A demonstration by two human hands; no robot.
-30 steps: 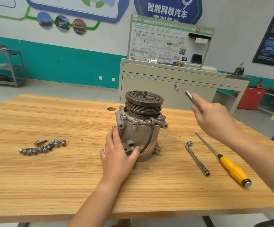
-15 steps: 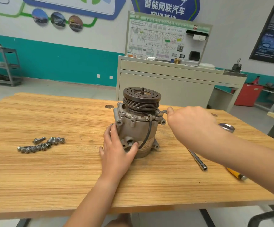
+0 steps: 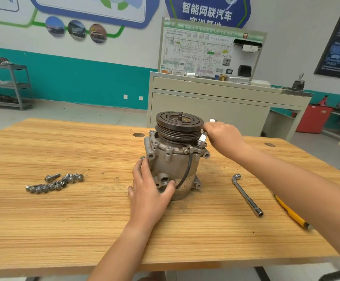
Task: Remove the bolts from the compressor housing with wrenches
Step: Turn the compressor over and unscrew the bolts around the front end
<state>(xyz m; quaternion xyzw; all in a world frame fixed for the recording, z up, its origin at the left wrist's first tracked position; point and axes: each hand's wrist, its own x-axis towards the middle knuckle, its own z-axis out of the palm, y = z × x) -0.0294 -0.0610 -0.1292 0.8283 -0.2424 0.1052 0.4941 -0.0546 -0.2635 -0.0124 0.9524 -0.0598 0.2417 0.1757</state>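
Note:
A grey compressor housing [image 3: 177,161] stands upright mid-table with a dark grooved pulley [image 3: 179,122] on top. My left hand [image 3: 148,187] grips its lower left side, thumb across the front port. My right hand [image 3: 224,136] holds a small metal wrench [image 3: 202,138] whose socket end sits on a bolt at the upper right flange, just under the pulley. Most of the wrench is hidden in my hand. Several removed bolts [image 3: 53,182] lie in a loose pile on the left of the table.
An L-shaped socket wrench [image 3: 246,194] lies on the wooden table [image 3: 63,220] right of the compressor. A yellow-handled screwdriver [image 3: 293,214] lies further right, partly under my right forearm. A grey cabinet [image 3: 215,106] stands behind the table.
My right hand came down from the air with the wrench and set its end on the upper right flange bolt. The left hand kept its hold on the housing.

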